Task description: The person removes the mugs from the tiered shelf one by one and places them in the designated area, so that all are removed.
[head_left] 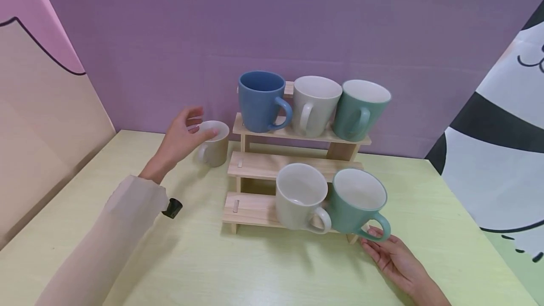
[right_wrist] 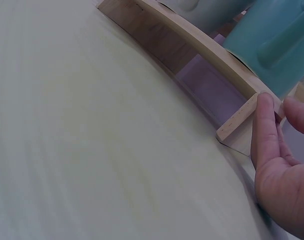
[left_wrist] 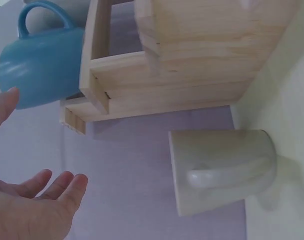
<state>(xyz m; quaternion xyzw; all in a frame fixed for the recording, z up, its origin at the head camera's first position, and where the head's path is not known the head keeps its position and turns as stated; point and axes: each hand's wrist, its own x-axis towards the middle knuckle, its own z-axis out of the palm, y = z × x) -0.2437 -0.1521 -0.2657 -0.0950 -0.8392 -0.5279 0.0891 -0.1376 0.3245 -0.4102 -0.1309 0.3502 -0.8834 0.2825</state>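
A pale grey mug (head_left: 216, 151) stood upright on the counter (head_left: 191, 263), just left of the wooden rack (head_left: 255, 209), its handle turned toward the front and left. The left hand (head_left: 180, 136) was near it with relaxed, parted fingers, gripping nothing; in the head view its thumb crossed the mug's rim, but the left wrist view showed a gap between them. At the rack's lower right end, the right hand (head_left: 397, 263) had its fingers extended against the end of the lowest step; its thumb was parted from them and seemed close to the wood, though whether it touched was hard to tell. Beside that hand, on the same step, stood a green mug (head_left: 346, 211) with a white inside, and left of it a white mug (head_left: 293, 202). Higher up, the rack bore a blue mug (head_left: 255, 112), a second white mug (head_left: 318, 122) and a second green mug (head_left: 350, 122), in that order from left to right. Behind everything hung a purple backdrop (head_left: 170, 37), and a black-and-white printed figure (head_left: 501, 155) showed at the right.
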